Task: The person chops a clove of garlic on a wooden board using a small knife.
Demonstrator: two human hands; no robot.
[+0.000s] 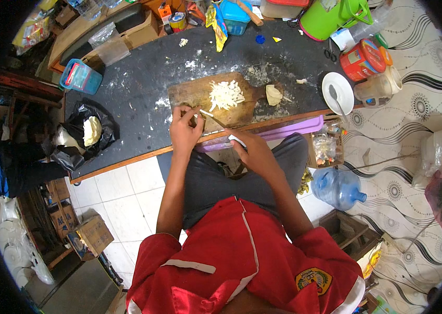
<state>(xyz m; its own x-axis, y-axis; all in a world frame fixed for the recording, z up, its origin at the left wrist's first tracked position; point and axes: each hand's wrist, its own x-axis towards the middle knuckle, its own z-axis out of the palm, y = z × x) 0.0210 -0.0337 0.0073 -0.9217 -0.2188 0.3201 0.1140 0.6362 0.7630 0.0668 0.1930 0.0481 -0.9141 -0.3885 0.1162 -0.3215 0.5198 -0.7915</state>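
Note:
A wooden cutting board (189,91) lies near the table's front edge, with a pile of pale shredded vegetable (227,95), possibly cabbage, on it. My left hand (185,127) is at the board's lower left corner, its fingers pinching a small white piece (205,112). In my right hand (255,152) is a kitchen knife (218,122) by its white handle. The blade points up and left over the board, its tip close to the white piece. A pale vegetable chunk (274,95) rests by the board's handle.
At the left, an open black plastic bag (107,123) holds a cut pale vegetable (92,130). A white bowl with a spoon (337,93) stands at the right, by a red tin (362,61). Along the back are a green pitcher (325,19) and a blue-lidded container (234,17).

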